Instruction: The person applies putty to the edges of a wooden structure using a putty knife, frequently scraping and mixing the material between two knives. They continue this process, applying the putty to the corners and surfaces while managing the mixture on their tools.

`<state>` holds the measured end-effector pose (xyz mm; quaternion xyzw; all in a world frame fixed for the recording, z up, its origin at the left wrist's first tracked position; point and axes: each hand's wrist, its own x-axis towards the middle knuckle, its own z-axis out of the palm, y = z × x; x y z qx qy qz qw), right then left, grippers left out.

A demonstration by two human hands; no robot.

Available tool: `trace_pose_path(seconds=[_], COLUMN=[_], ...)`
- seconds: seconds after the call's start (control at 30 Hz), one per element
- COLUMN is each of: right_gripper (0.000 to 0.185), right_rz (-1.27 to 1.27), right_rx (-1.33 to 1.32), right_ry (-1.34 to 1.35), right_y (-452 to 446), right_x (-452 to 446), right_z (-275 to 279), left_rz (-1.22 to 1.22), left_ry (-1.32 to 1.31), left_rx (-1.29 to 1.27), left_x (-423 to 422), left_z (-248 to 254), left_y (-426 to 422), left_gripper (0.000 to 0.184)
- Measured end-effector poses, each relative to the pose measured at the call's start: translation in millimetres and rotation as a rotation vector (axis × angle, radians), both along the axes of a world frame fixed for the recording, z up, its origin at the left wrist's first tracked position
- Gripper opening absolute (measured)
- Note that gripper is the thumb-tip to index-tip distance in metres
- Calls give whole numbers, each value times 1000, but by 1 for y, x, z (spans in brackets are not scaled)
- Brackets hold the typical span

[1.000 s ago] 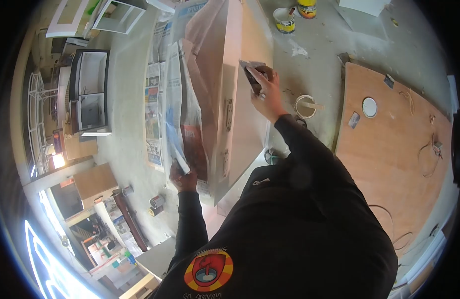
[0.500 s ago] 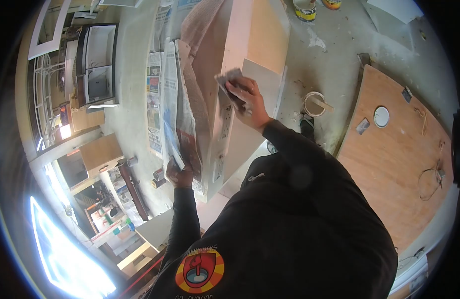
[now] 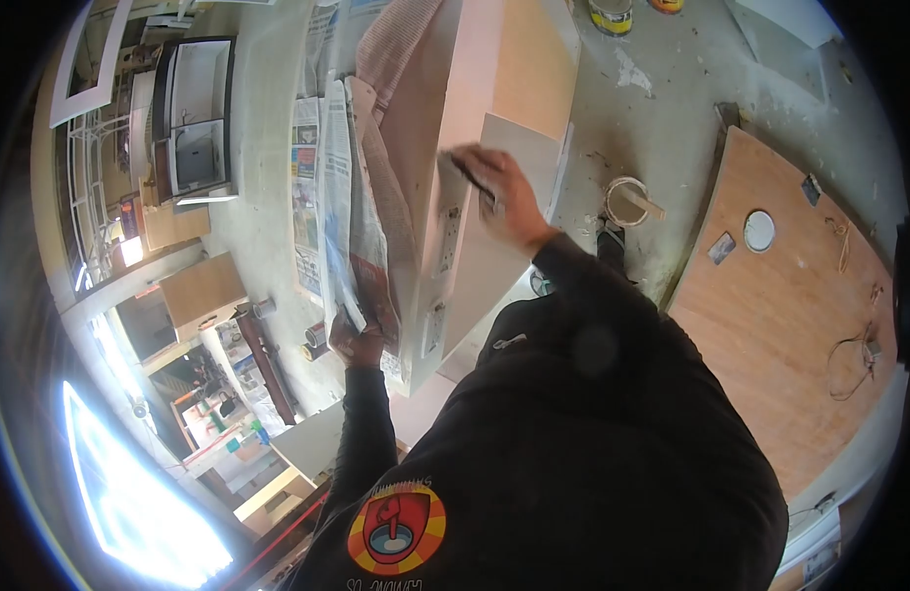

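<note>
My right hand (image 3: 511,202) is closed around a grey piece of sandpaper (image 3: 465,177), now seen nearly edge-on. It is over the narrow pale edge of a long wooden panel piece (image 3: 524,163), close to a recessed metal fitting (image 3: 449,236). Whether the sandpaper touches the surface is unclear. At the near end of the piece, my left hand (image 3: 359,345) is closed on the edge of the newspaper (image 3: 334,227) lying along its left side. Its fingertips are partly hidden. A ribbed, greyish wrapping sheet (image 3: 394,54) lies beside the newspaper.
On the floor to the right stands an open bucket (image 3: 625,202) with a stick across it, near my foot. A large wooden board (image 3: 790,295) lies further right. Paint tins (image 3: 611,15) stand at the top. Cabinets (image 3: 199,118) line the left.
My right hand has shifted slightly right and downward along the edge, and the sandpaper has turned edge-on. My left hand has stayed in place. The view has tilted a little.
</note>
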<state>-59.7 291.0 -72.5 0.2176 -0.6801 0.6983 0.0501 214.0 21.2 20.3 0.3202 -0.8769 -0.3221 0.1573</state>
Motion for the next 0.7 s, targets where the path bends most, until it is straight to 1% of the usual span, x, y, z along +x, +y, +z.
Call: trace_pose_path(seconds=[0.03,0.07,0.1,0.13,0.17,0.2,0.23,0.27,0.33,0.37,0.4,0.43,0.47,0.5,0.53,0.57,0.6,0.63,0.67,0.7], right_gripper=[66,65,66,66,64,62,60,60,60,62,62,63,65,70,70,68,66,66,64,63], right_rz=[91,179,268,266,135,5,-136,-138,-269,-295,-292,-214,-135,-80,-76,18,111,45,20,-38], right_rx=[29,55,48,47,19,-8,32,29,49,27,26,-25,-77,-14,-13,-22,-30,-21,-246,-177], right_ry=[16,32,5,5,-28,-60,-88,-85,-42,-20,-20,-17,-11,2,2,29,55,-2,-139,-119], right_y=[5,10,17,18,19,20,19,12,-3,-14,-19,-22,-22,-20,-14,-3,5,10,5,7], right_x=[8,12,10,5,-2,-8,-16,-22,-33,-29,-20,-3,13,26,31,31,29,21,7,-11], right_z=[3,2,-1,-4,-5,-4,6,6,4,-1,1,4,6,6,3,3,4,3,1,-1], left_rz=[324,325,381,435,432,139,-151,-152,-55,-5,46,96,99,33,-33,-31,-20,-7,-3,-155], left_ry=[250,251,361,472,471,145,-178,-175,-107,-74,-40,-6,-2,-34,-68,-65,-1,60,54,-50], left_rx=[631,632,851,1071,1070,377,-320,-323,-166,-86,-4,79,79,-58,-195,-194,-72,51,53,-349], left_x=[-9,-12,-14,-17,-12,1,10,13,18,21,22,23,20,17,14,14,14,16,10,-2], left_z=[7,11,15,18,15,5,-3,-7,-14,-16,-17,-18,-17,-13,-10,-12,-14,-17,-11,2], left_y=[12,15,18,20,13,0,-11,-16,-25,-27,-28,-29,-24,-15,-8,-10,-13,-14,-6,7], left_gripper=[24,24,25,25,25,21,21,21,22,24,25,27,27,27,27,27,26,24,24,20])
